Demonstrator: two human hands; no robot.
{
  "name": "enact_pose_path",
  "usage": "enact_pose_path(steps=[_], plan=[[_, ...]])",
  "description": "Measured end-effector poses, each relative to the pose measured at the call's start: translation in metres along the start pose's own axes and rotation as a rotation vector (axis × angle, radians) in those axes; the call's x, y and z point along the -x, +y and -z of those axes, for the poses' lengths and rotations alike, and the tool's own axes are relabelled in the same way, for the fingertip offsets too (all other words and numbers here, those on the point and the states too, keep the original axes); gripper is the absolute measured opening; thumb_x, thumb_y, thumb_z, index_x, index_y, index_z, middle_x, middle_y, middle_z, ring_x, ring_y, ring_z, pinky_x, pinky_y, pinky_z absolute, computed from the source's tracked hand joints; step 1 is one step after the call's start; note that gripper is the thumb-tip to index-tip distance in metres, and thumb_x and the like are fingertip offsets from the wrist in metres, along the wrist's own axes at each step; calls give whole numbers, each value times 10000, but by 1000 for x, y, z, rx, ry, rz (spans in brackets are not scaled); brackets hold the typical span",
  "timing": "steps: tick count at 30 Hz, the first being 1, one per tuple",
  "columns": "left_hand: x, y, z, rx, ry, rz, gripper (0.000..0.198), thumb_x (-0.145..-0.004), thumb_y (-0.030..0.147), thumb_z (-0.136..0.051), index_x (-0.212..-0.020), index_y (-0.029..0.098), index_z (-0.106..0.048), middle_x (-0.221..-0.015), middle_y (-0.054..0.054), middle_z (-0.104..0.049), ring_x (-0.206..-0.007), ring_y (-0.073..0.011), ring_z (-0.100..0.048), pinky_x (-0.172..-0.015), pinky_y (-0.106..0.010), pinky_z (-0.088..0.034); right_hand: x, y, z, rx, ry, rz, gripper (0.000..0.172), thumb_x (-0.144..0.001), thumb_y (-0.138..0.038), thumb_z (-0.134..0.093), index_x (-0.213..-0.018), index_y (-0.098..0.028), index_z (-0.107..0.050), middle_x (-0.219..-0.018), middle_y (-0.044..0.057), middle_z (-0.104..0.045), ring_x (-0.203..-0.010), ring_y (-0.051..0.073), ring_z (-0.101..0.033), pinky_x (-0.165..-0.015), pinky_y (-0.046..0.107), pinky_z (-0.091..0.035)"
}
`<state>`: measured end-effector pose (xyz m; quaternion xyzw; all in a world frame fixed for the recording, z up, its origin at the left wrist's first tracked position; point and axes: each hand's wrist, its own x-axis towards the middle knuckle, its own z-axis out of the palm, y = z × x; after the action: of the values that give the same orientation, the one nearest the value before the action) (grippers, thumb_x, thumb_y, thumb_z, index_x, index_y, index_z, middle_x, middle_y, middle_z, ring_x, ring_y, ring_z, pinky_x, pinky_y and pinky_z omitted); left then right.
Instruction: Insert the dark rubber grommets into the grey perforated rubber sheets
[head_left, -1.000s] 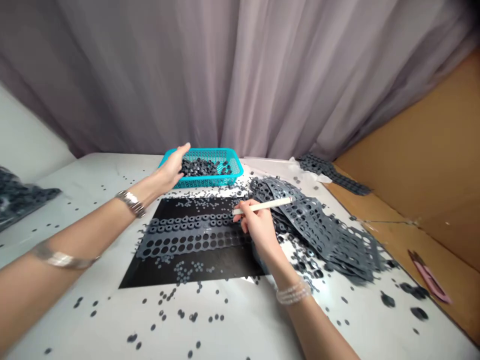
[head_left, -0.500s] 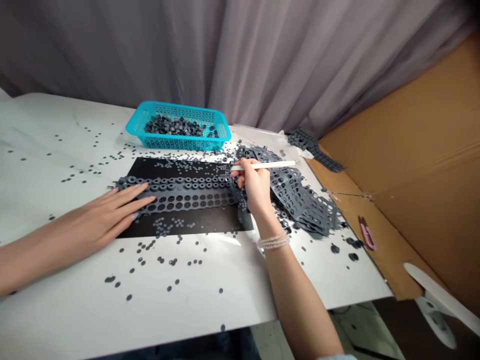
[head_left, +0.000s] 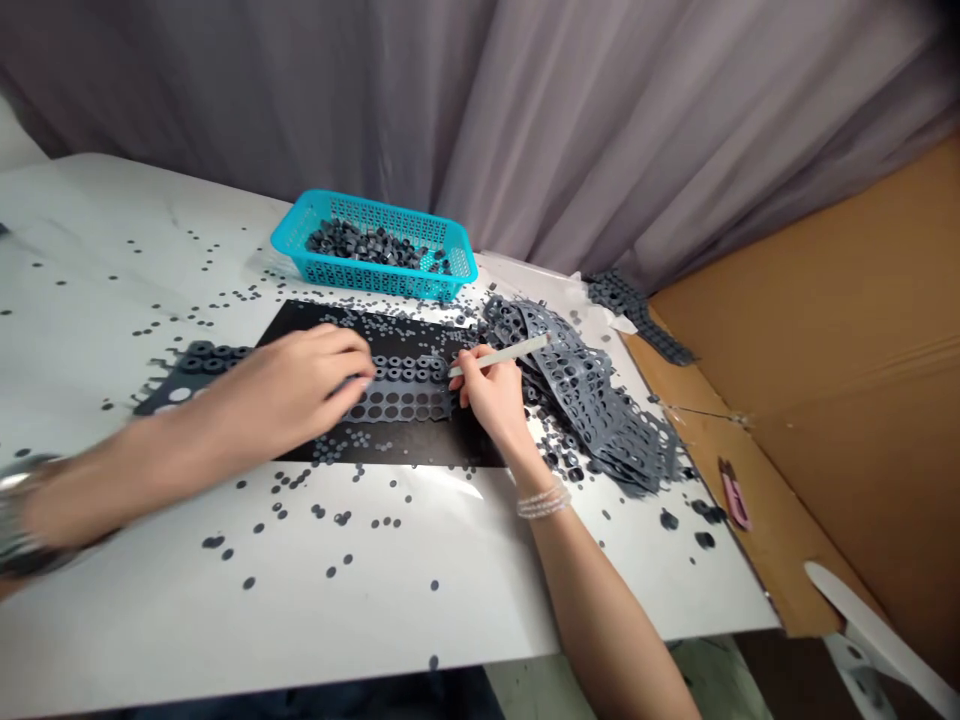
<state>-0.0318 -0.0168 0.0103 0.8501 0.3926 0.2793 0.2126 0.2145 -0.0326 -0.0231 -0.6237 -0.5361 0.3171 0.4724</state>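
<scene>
— What are your hands gripping?
— Your right hand (head_left: 493, 395) grasps the white stick (head_left: 519, 350); your left hand's (head_left: 311, 372) grip I can't tell, over the perforated strip (head_left: 409, 387) across the black mat (head_left: 405, 446)

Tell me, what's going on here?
A dark strip full of holes lies across a black mat. A person's right hand holds a white stick near the strip's right end; the left hand is over the strip, maybe touching it. Behind sits a blue basket of small dark pieces. Dark dots lie scattered around.
</scene>
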Motion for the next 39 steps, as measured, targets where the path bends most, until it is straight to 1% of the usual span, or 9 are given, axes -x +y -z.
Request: enact_pose_path(steps=[4, 7, 13, 19, 23, 26, 30, 34, 39], plan=[[-47, 19, -46, -48, -138, -62, 231, -862, 257, -544, -957, 239, -753, -992, -91, -643, -1003, -288, -588, -1012, -419, -424, 3, 1, 0, 32, -7, 12, 283, -900, -373, -519, -679, -214, -596, -533, -18, -634, -406, 120, -552, -494, 228, -442], [-61, 13, -61, -120, -200, -69, 259, -848, 221, -546, -1008, 221, -750, -986, -92, -630, -989, -282, -592, -958, -402, -452, 2, 4, 2, -1, 2, 12, 272, -903, -370, -518, -690, -219, -594, -538, -23, -636, -419, 122, -566, -508, 226, -456], [-61, 6, -65, -136, -191, -71, 254, -851, 261, -565, -1035, 220, -735, -1024, -87, -627, -966, -270, -602, -910, -372, -458, 2, 5, 2, 34, -27, 23, 281, -915, -364, -509, -681, -227, -580, -535, -29, -627, -430, 124, -561, -520, 229, -447], [-64, 12, -66, -147, -194, -75, 228, -806, 203, -589, -993, 216, -719, -946, -76, -600, -892, -261, -587, -876, -378, -457, 2, 2, 1, 139, -45, 72, 292, -921, -329, -509, -646, -236, -542, -534, -27, -596, -489, 141, -564, -550, 241, -413], [-66, 18, -69, -107, -195, -46, 178, -812, 150, -555, -864, 211, -714, -865, -67, -570, -845, -244, -578, -872, -378, -462, 4, -3, 0, 213, -40, 120, 297, -927, -298, -497, -637, -240, -517, -517, -28, -557, -521, 157, -560, -582, 254, -394], [-64, 21, -73, -51, -144, -4, 161, -793, 114, -561, -727, 200, -680, -826, -63, -553, -830, -242, -573, -879, -390, -461, 6, -7, 0, 255, -30, 156, 309, -928, -259, -487, -619, -244, -484, -500, -29, -527, -522, 162, -551, -602, 263, -381], [-56, 26, -66, 39, 23, 51, 128, -816, 158, -601, -749, 195, -704, -890, -58, -617, -872, -234, -594, -893, -388, -466, 6, -9, 0, 253, -35, 144, 299, -927, -237, -490, -627, -241, -486, -499, -30, -527, -504, 157, -543, -604, 266, -379], [-54, 21, -48, 441, 160, 309, 27, -796, 212, -708, -796, 191, -725, -891, -41, -708, -872, -201, -652, -878, -345, -510, 2, -3, 0, 164, -45, 55, 268, -914, -272, -520, -650, -229, -527, -521, -32, -572, -463, 133, -539, -564, 251, -398], [-60, 14, -40, 1192, 52, 675, 97, -821, 72, -690, -877, 139, -732, -1011, -109, -742, -975, -183, -702, -868, -256, -581, -2, -2, 4, -177, 34, -58, 251, -899, -363, -528, -704, -212, -571, -536, -41, -606, -377, 91, -493, -438, 215, -374]])
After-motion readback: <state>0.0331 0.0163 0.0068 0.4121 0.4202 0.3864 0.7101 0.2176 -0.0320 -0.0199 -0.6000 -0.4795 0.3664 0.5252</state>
